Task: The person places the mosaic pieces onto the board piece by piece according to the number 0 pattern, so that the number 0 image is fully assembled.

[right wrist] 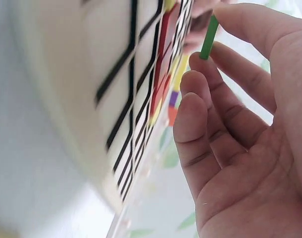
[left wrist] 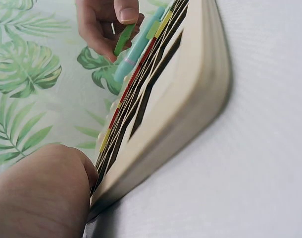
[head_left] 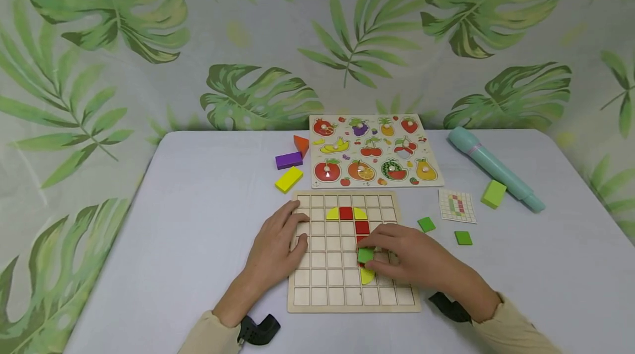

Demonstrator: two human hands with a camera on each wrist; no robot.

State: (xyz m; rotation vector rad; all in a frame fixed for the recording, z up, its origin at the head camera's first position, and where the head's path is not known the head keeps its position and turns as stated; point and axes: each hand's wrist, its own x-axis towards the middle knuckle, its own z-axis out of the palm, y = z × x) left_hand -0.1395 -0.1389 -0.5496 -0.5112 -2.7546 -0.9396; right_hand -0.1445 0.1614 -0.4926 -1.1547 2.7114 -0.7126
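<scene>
A wooden grid board (head_left: 342, 308) lies on the white table. On its left edge rests my left hand (head_left: 274, 241), fingers loosely bent along the frame. My right hand (head_left: 409, 252) pinches a green square tile (head_left: 365, 256) between thumb and fingers, over the right half of the board. Seen from the right wrist, the tile (right wrist: 209, 37) is edge-on at the fingertips. Red square tiles (head_left: 346, 213) and yellow quarter-round tiles (head_left: 367, 276) sit in the grid, forming a top row and a column down from it. The held tile and fingers partly cover that column.
Behind the board lies a fruit peg puzzle (head_left: 357, 164). Purple (head_left: 289, 161), yellow (head_left: 289, 179) and orange (head_left: 301, 145) blocks are left of it. To the right are a pattern card (head_left: 457, 206), green tiles (head_left: 463, 238), a green block (head_left: 493, 194) and a long teal cylinder (head_left: 496, 169).
</scene>
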